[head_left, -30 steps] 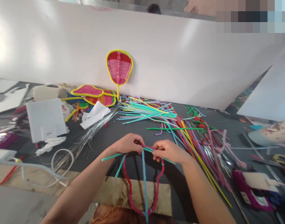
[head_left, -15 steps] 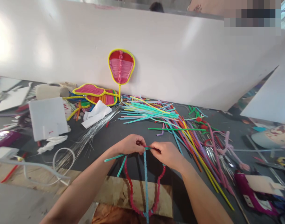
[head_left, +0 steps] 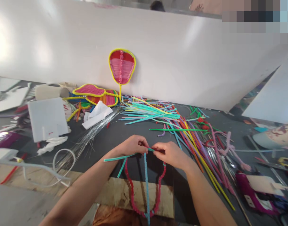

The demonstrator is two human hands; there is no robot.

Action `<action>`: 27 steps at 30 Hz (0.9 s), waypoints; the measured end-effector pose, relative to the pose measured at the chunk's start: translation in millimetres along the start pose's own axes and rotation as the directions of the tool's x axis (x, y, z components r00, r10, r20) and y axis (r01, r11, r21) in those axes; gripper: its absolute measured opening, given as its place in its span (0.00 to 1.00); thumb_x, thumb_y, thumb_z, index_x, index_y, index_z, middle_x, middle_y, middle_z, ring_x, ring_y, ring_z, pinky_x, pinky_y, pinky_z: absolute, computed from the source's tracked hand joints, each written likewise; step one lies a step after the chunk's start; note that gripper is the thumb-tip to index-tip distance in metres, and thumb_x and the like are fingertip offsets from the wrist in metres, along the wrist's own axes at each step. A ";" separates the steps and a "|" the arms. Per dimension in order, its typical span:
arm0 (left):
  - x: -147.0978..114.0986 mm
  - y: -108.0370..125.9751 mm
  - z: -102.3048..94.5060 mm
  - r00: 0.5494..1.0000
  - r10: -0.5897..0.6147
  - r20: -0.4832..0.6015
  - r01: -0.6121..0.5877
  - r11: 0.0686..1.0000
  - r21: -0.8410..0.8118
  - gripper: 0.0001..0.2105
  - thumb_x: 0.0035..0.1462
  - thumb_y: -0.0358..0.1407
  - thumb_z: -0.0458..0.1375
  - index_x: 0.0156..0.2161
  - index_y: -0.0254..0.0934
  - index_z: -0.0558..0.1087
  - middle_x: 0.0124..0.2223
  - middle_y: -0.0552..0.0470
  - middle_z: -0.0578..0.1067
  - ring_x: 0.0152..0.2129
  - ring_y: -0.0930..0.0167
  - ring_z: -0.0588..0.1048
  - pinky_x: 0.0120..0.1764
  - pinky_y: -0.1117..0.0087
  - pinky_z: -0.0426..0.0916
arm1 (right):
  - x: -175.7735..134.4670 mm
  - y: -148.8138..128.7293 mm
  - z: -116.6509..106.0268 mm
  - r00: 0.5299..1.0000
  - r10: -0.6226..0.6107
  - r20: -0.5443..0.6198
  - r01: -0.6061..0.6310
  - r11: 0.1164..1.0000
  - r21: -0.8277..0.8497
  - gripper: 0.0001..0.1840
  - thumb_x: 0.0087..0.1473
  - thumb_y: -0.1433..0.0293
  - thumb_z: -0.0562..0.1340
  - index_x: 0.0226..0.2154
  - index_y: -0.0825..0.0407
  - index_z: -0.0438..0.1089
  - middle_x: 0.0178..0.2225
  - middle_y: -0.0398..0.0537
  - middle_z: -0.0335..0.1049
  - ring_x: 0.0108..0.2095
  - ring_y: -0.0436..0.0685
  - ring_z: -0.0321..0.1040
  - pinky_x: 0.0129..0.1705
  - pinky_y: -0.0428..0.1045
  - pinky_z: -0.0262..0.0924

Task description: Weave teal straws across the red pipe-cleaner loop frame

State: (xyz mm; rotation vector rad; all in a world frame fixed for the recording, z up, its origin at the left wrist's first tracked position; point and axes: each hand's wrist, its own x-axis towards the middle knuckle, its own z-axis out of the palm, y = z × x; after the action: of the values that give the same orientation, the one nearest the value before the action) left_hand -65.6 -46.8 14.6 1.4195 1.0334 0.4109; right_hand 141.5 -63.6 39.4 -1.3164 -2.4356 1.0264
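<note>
My left hand (head_left: 136,145) pinches the top of a looped frame of red pipe cleaner (head_left: 132,191), where a blue pipe cleaner (head_left: 146,185) runs down its middle. Close beside it, my right hand (head_left: 168,153) is closed on a teal pipe cleaner (head_left: 150,149) at the same crossing. Two loose teal ends (head_left: 116,159) stick out to the left beneath my left wrist. The red loop hangs toward me, its rounded bottom joined to the blue strand. My fingers partly hide the crossing itself.
Behind my hands lies a pile of teal pipe cleaners (head_left: 153,111), with more coloured ones fanning right. Thin metal wires (head_left: 87,135) lie left. A yellow-edged pink paddle shape (head_left: 122,67) stands against the white board (head_left: 181,56). A purple glue gun (head_left: 252,194) and scissors (head_left: 273,163) are at right.
The teal strand between my fingertips now slants a little, and my right hand has shifted slightly up and left. Both hands keep their pinch on the frame's top.
</note>
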 end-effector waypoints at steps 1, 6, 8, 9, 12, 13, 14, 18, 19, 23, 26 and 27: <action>-0.2 0.1 -0.5 1.000 0.002 0.003 -0.002 1.000 0.011 0.08 0.42 0.35 0.60 0.30 0.34 0.72 0.22 0.57 0.72 0.20 0.75 0.69 0.23 0.76 0.58 | -0.6 0.6 -1.0 1.000 0.002 0.013 -0.002 1.000 0.008 0.13 0.54 0.69 0.55 0.38 0.48 0.74 0.29 0.43 0.75 0.27 0.51 0.68 0.28 0.44 0.53; -0.4 -1.7 -2.0 1.000 0.021 0.015 -0.021 0.999 0.049 0.08 0.43 0.35 0.60 0.30 0.33 0.73 0.22 0.57 0.73 0.19 0.75 0.69 0.22 0.76 0.57 | -0.4 9.9 -0.7 0.994 0.028 0.105 -0.052 0.971 0.234 0.13 0.55 0.67 0.55 0.39 0.50 0.73 0.30 0.45 0.75 0.28 0.52 0.69 0.29 0.44 0.56; 0.1 -2.3 -2.2 1.000 0.025 0.013 -0.026 0.999 0.044 0.08 0.43 0.35 0.60 0.31 0.33 0.73 0.22 0.56 0.73 0.20 0.75 0.69 0.22 0.76 0.57 | 1.7 14.9 1.4 0.987 0.024 0.157 -0.089 0.904 0.417 0.16 0.57 0.62 0.54 0.41 0.52 0.72 0.32 0.47 0.74 0.30 0.53 0.70 0.31 0.45 0.60; 0.3 -2.4 -2.3 1.000 0.027 0.013 -0.027 0.999 0.038 0.08 0.43 0.35 0.60 0.31 0.33 0.73 0.23 0.56 0.74 0.20 0.75 0.69 0.23 0.76 0.58 | 3.1 16.7 3.0 0.984 0.031 0.173 -0.114 0.861 0.496 0.19 0.58 0.59 0.53 0.42 0.53 0.71 0.32 0.48 0.74 0.31 0.53 0.71 0.32 0.46 0.61; 0.3 -2.0 -2.1 0.999 0.036 0.015 -0.036 0.999 0.023 0.07 0.43 0.34 0.60 0.30 0.34 0.73 0.24 0.56 0.74 0.21 0.75 0.70 0.24 0.76 0.59 | 8.3 17.6 9.6 0.980 0.093 0.178 -0.187 0.739 0.647 0.24 0.59 0.54 0.50 0.46 0.54 0.67 0.32 0.49 0.73 0.30 0.53 0.70 0.30 0.46 0.61; 0.1 -1.8 -2.1 0.999 0.041 0.012 -0.041 0.999 0.022 0.07 0.43 0.33 0.59 0.30 0.34 0.73 0.24 0.57 0.74 0.21 0.75 0.70 0.24 0.76 0.59 | 10.0 16.5 12.1 0.978 0.109 0.179 -0.203 0.710 0.674 0.24 0.58 0.54 0.51 0.47 0.53 0.66 0.31 0.48 0.73 0.29 0.52 0.70 0.29 0.46 0.61; -0.2 -1.6 -2.0 0.999 0.047 0.010 -0.048 0.999 0.025 0.06 0.43 0.33 0.59 0.30 0.34 0.73 0.24 0.57 0.74 0.21 0.76 0.70 0.24 0.76 0.59 | 11.6 15.0 14.5 0.976 0.112 0.188 -0.212 0.689 0.693 0.23 0.57 0.55 0.53 0.48 0.53 0.64 0.31 0.47 0.72 0.28 0.51 0.69 0.28 0.45 0.60; -1.2 -1.6 -2.3 0.998 0.063 0.014 -0.064 0.998 0.029 0.07 0.43 0.32 0.59 0.31 0.34 0.73 0.24 0.58 0.74 0.21 0.76 0.69 0.24 0.77 0.58 | 15.1 10.6 20.1 0.978 0.093 0.187 -0.204 0.618 0.759 0.24 0.50 0.61 0.62 0.49 0.53 0.62 0.25 0.41 0.68 0.24 0.48 0.63 0.26 0.44 0.58; -1.3 -1.7 -2.4 0.998 0.062 0.018 -0.062 0.998 0.027 0.07 0.43 0.33 0.60 0.32 0.34 0.74 0.24 0.58 0.74 0.21 0.76 0.69 0.24 0.77 0.58 | 15.3 10.8 20.3 0.980 0.091 0.177 -0.196 0.597 0.778 0.25 0.49 0.63 0.63 0.49 0.54 0.62 0.24 0.39 0.67 0.23 0.47 0.62 0.25 0.44 0.58; -1.5 -2.4 -3.4 0.998 0.057 0.037 -0.058 0.998 0.034 0.09 0.44 0.35 0.60 0.33 0.33 0.74 0.24 0.56 0.74 0.21 0.76 0.68 0.24 0.76 0.59 | 14.2 17.9 18.3 0.979 0.040 0.201 -0.188 0.563 0.805 0.26 0.49 0.65 0.64 0.50 0.54 0.60 0.23 0.39 0.68 0.23 0.46 0.62 0.28 0.44 0.59; -1.4 -3.0 -4.9 0.997 0.059 0.056 -0.061 0.998 0.031 0.10 0.44 0.37 0.61 0.32 0.33 0.74 0.24 0.56 0.74 0.21 0.75 0.69 0.25 0.76 0.60 | 11.6 26.2 13.2 0.968 0.013 0.250 -0.209 0.595 0.776 0.28 0.49 0.65 0.64 0.51 0.54 0.59 0.25 0.42 0.71 0.24 0.47 0.64 0.31 0.46 0.61; -1.4 -3.2 -5.5 0.997 0.055 0.063 -0.057 0.998 0.029 0.10 0.44 0.37 0.61 0.32 0.33 0.74 0.24 0.55 0.74 0.21 0.75 0.70 0.25 0.76 0.60 | 10.3 28.3 10.6 0.963 0.014 0.268 -0.220 0.613 0.759 0.28 0.49 0.66 0.64 0.52 0.54 0.58 0.26 0.43 0.72 0.24 0.48 0.66 0.31 0.46 0.61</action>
State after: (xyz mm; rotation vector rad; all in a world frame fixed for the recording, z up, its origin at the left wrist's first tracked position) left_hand -71.7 -45.1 13.0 1.4822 0.9551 0.3912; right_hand 149.3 -50.2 11.5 -1.0500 -1.6097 2.0719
